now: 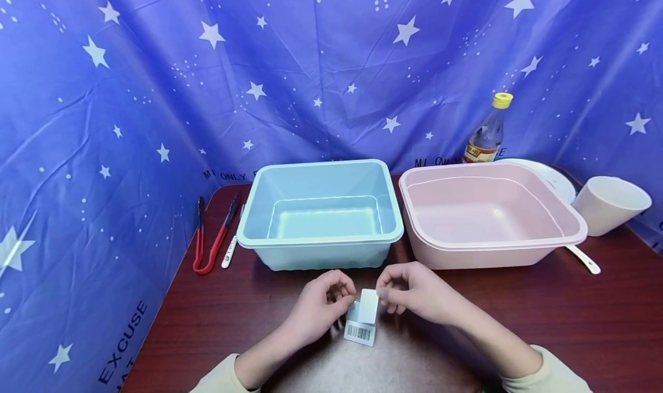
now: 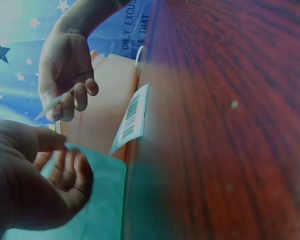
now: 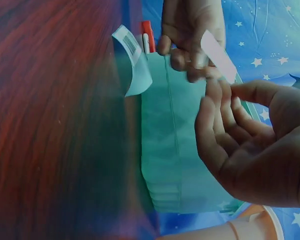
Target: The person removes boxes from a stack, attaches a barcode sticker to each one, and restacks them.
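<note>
table (image 1: 518, 318) | blue tub (image 1: 321, 216) | pink tub (image 1: 487, 214) | tongs (image 1: 209, 235) | cup (image 1: 610, 204) | barcode label (image 1: 360, 331)

The head view is bright and evenly lit from above, with soft glare on the dark table (image 1: 518, 324) in the lower centre and faint shadows under the two hands. Its edges bow outward, bending the star curtain (image 1: 103, 94) at the left. Both wrist views are softer and oversaturated: close hands blur, the wood grain smears toward the frame edges, and blue-green colour casts spread across the middle.
</note>
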`<state>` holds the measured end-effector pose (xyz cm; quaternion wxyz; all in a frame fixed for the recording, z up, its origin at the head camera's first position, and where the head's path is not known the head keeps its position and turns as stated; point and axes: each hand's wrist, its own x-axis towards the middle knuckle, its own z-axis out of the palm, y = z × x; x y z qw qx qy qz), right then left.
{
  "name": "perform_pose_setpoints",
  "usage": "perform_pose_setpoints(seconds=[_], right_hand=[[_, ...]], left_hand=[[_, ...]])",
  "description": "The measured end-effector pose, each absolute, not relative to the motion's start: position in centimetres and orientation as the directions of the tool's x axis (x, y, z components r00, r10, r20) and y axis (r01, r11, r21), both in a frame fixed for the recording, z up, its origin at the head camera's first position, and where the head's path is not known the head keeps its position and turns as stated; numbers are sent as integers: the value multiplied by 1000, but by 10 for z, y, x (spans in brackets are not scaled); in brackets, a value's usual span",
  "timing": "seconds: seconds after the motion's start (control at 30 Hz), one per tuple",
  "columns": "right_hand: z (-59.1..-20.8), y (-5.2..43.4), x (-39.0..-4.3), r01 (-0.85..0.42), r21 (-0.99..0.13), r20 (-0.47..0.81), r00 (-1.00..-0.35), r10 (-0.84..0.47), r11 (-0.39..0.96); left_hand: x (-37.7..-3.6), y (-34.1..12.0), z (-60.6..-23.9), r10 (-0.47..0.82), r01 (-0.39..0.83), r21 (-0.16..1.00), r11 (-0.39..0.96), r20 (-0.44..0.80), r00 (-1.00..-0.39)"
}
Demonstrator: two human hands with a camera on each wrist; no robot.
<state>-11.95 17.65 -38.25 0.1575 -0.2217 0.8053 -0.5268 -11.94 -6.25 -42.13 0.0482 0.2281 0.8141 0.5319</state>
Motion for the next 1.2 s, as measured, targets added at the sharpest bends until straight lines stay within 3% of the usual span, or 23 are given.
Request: perform_pose_setpoints(seconds=[0.23,0.6,0.8,1.03,1.2], right_hand=[[-386,172,-117,-131,-960,-66,-756,-652,248],[-394,169,-116,-101,-977,-62,-701,-710,185],[-398,172,-117,-11,-993,-82,-669,-739,121],[-405,180,-123,52,-988,-135,-753,-644,147],[-410,188,-118,62,-984,-140,-845,-516,166]], left_hand=[[-115,-62,-418,518,382,900,209,229,-824],[-113,-60,-420,579,481,871,101,341,-740],[-112,-58,-419,589,480,871,103,335,-735],[-114,-55,-417,490,323,927,190,195,-850],[-117,-50,-416,424,254,940,227,139,-895]])
